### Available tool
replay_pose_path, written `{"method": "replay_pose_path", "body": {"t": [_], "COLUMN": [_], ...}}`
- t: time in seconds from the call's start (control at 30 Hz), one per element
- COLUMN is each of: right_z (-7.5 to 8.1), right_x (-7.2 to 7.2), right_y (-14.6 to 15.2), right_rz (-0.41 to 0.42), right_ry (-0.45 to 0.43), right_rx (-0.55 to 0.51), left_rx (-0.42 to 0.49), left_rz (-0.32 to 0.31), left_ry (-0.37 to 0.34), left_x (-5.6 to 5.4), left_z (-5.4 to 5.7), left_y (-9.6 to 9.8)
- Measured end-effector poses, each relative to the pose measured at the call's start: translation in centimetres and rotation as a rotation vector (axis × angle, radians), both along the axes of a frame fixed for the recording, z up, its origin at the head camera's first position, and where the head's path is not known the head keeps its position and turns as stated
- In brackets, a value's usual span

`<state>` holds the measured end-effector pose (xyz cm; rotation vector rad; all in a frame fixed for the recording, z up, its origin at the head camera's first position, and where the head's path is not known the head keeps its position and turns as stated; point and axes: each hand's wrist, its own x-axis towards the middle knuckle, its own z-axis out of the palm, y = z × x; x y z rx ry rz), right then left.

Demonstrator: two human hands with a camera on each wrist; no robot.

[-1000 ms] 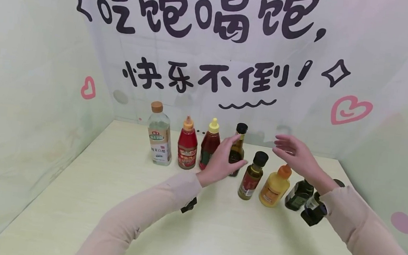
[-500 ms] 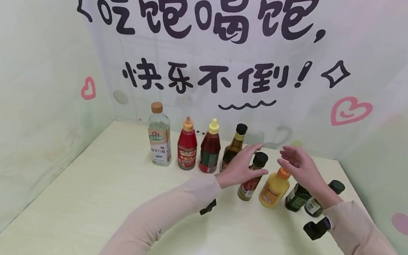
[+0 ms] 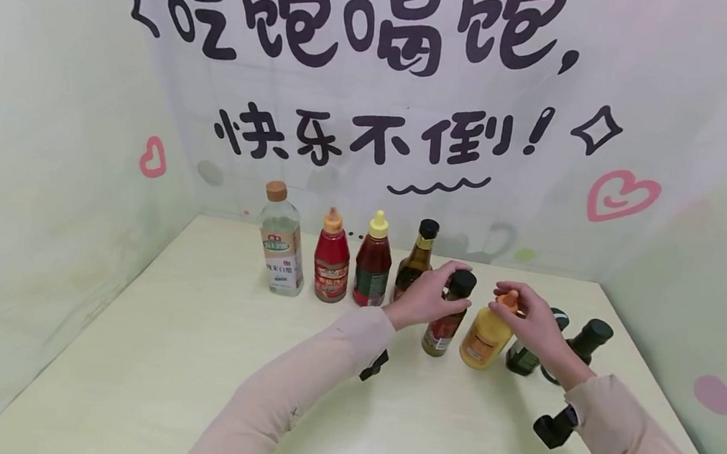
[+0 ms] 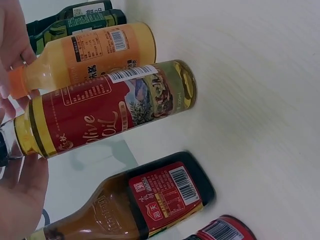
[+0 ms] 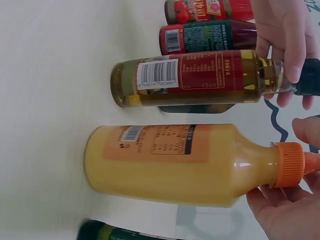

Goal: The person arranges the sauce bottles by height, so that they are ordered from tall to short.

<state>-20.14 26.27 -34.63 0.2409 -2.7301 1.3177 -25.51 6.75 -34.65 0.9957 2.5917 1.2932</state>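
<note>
My left hand holds the neck of an olive oil bottle just below its black cap. In the right wrist view its thumb lies against the clear neck. My right hand has its fingers curled round the orange cap of a yellow sauce bottle. The right thumb shows above the nozzle in that view, apart from the cap's side. Both bottles stand upright on the table, side by side with a narrow gap, in the head view.
Behind on the left stand a white vinegar bottle, a ketchup bottle, a dark red sauce bottle with yellow cap and a brown bottle. Two dark green bottles stand right, partly behind my right arm. A printed wall backs the table.
My left hand has moved right, from the brown bottle to the olive oil bottle, and grasped its neck. The right hand has come down onto the yellow bottle's cap.
</note>
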Motion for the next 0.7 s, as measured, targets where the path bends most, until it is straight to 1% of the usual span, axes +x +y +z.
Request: {"method": "replay_pose_path", "body": {"t": [0.1, 0.27, 0.43, 0.57, 0.7], "right_z": [-0.2, -0.5, -0.8, -1.0, -1.0], "right_x": [0.1, 0.1, 0.1, 0.2, 0.3], "right_y": [0.1, 0.2, 0.3, 0.2, 0.2], "right_rz": [-0.019, -0.018, -0.031, -0.051, -0.057], "right_ry": [0.001, 0.015, 0.044, 0.028, 0.019], "right_rx": [0.006, 0.006, 0.016, 0.003, -0.009], "left_rx": [-0.007, -0.014, 0.045, 0.099, 0.123], "left_rz": [0.011, 0.057, 0.061, 0.060, 0.061], "left_ry": [-0.022, -0.060, -0.100, -0.122, -0.126], "left_x": [0.0, -0.1, -0.2, -0.4, -0.4], "left_z": [-0.1, -0.5, -1.0, -1.4, -1.6], "left_y": [0.0, 0.0, 0.1, 0.0, 0.0]}}
